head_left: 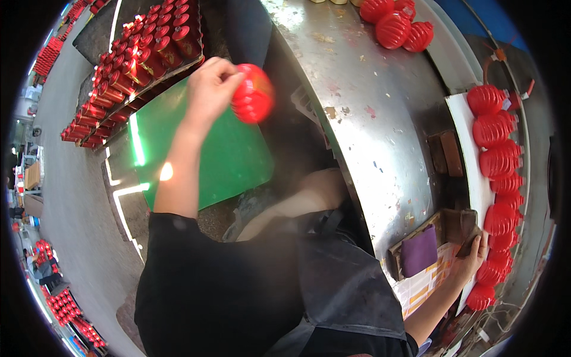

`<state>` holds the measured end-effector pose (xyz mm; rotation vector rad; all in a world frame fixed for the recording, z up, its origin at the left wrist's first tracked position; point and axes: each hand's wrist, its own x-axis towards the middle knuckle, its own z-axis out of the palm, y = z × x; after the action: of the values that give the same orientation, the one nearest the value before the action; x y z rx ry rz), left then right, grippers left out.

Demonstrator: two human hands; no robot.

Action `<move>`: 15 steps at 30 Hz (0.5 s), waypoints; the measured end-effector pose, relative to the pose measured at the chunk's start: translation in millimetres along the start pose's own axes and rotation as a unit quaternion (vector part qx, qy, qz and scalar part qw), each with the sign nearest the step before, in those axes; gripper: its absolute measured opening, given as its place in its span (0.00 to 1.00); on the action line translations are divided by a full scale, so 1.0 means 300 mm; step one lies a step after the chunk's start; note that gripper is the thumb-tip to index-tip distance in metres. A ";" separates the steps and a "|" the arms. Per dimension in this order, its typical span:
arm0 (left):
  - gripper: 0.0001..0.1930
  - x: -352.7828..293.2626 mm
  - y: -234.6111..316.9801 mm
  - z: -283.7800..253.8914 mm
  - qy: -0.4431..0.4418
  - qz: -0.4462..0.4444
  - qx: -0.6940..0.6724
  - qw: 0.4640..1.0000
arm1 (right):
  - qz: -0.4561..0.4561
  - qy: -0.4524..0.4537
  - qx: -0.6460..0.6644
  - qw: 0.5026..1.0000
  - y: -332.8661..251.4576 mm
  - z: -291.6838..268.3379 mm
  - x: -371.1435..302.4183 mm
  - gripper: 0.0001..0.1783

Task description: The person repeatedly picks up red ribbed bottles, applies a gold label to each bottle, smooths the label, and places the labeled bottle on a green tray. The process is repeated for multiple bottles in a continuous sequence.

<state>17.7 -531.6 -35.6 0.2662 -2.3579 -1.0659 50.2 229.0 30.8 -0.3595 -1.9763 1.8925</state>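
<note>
Out to the left, over a green board, my left hand is closed on a red ribbed bottle. The bottle is slightly blurred and hangs tilted, gripped at one end, with a yellowish print on its side. My right hand is low on the right, its fingers curled against a dark brown block at the corner of a shallow brown tray. A purple cloth pad lies over the tray's near edge. Printed sheets with orange patches lie beside my right forearm.
Red ribbed bottles line a white ledge along the metal table; several more are at its far end. A brown brick-like block sits by the ledge. Red cylinders fill a rack at upper left.
</note>
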 end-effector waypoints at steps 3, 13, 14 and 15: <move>0.11 0.056 -0.354 -0.025 0.077 -0.034 0.161 0.983 | 0.021 -0.013 -0.008 1.000 0.032 -0.040 0.020 0.20; 0.12 0.121 -1.027 0.057 0.059 -0.175 0.317 0.930 | 0.094 0.086 -0.014 0.992 0.069 -0.117 -0.011 0.17; 0.12 0.114 -1.056 0.065 0.054 -0.219 0.312 0.923 | 0.096 0.113 -0.027 0.989 0.075 -0.121 -0.022 0.17; 0.11 0.095 -1.076 0.074 0.066 -0.225 0.279 0.931 | 0.091 0.086 -0.012 0.992 0.080 -0.124 -0.029 0.17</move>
<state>-30.7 -744.3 -276.5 1.0932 -2.4846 -0.4982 72.6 260.0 6.9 -0.7086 -1.9083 1.8748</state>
